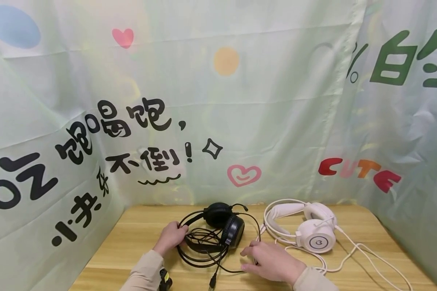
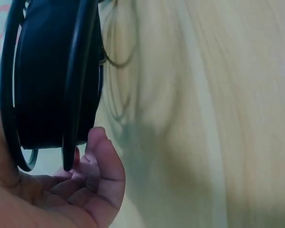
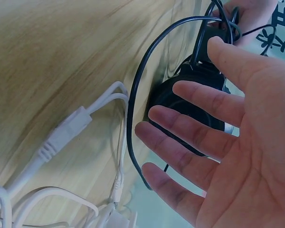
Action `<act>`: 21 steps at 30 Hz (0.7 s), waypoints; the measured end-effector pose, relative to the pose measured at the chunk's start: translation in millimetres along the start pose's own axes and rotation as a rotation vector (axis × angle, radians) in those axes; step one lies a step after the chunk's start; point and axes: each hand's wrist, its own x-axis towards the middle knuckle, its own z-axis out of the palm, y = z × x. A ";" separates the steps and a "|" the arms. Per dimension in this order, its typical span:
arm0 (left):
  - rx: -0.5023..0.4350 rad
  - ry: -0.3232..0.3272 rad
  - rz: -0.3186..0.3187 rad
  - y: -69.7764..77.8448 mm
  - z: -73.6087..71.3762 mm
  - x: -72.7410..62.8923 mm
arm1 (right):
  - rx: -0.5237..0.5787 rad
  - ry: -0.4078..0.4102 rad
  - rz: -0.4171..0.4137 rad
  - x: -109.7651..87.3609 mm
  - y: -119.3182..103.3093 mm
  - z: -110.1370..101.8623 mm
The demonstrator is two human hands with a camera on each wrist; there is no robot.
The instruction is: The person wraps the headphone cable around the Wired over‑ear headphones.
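A black headset [image 1: 234,231] lies on the wooden table, its cable [image 1: 200,262] looped around its headband and ear cups. Its thin microphone arm points to the back right. My left hand [image 1: 170,237] grips the headband at its left end; in the left wrist view the fingers [image 2: 104,161] curl around the band [image 2: 52,80]. To the right of the ear cups is my right hand [image 1: 271,260], holding nothing. The right wrist view shows its fingers [image 3: 190,123] spread beside a loop of black cable [image 3: 133,95].
A white headset [image 1: 315,238] lies to the right, close to my right hand, with its white cable [image 1: 371,258] trailing to the table's right side. The black cable's USB plug [image 1: 213,281] sits near the front. Printed cloth [image 1: 276,121] hangs behind the table [image 1: 109,258].
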 end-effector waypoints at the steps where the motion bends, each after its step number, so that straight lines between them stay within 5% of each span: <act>1: -0.014 -0.003 0.002 2.1 -0.5 -0.7 | 0.000 0.000 0.000 -0.1 0.1 0.3; 11: -0.229 -0.043 -0.050 20.8 -7.5 -6.7 | 0.021 0.002 -0.014 -0.3 2.7 2.0; 21: -0.312 -0.029 -0.043 27.9 -12.7 -2.3 | 0.038 -0.017 -0.011 0.3 1.0 1.5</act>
